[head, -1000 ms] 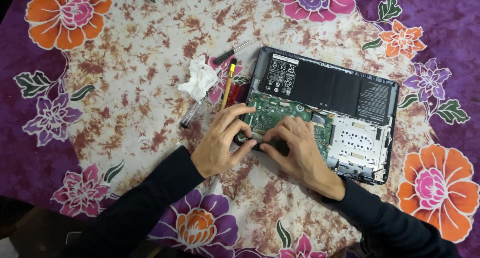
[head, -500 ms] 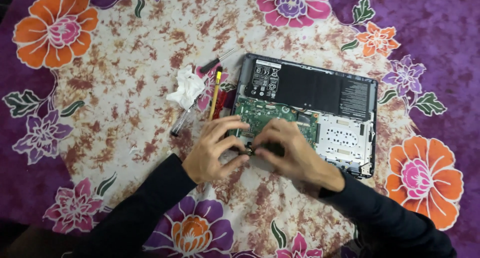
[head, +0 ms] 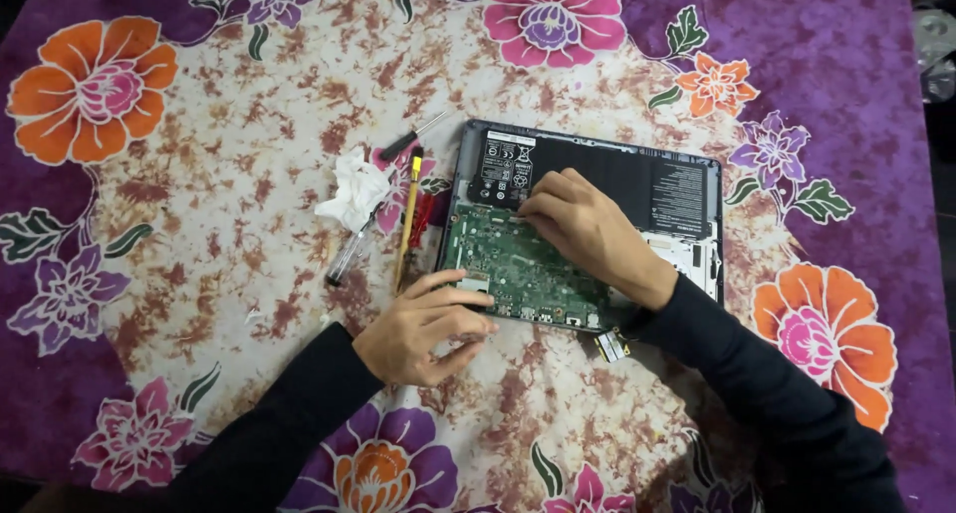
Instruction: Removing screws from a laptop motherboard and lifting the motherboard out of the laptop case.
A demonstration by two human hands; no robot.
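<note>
An opened laptop (head: pixel 697 264) lies bottom-up on a flowered cloth, showing a green circuit board (head: pixel 518 269) and a black battery (head: pixel 687 184). My left hand (head: pixel 423 326) is at the laptop's near left corner, with its fingers on the board's edge and its thumb under the rim. My right hand (head: pixel 588 229) rests over the upper part of the board. Its curled fingertips touch the seam by the battery. Whether they pinch anything is hidden.
Left of the laptop lie a crumpled white tissue (head: pixel 354 189), a yellow-handled tool (head: pixel 408 214), a small black screwdriver (head: pixel 408 142), a clear pen (head: pixel 349 256) and a red item (head: pixel 423 214). A small black-and-yellow piece (head: pixel 609 346) sits by the near edge.
My right hand has left the near edge and moved up to the board beside the battery. My left hand stays at the near left corner. The view has shifted.
</note>
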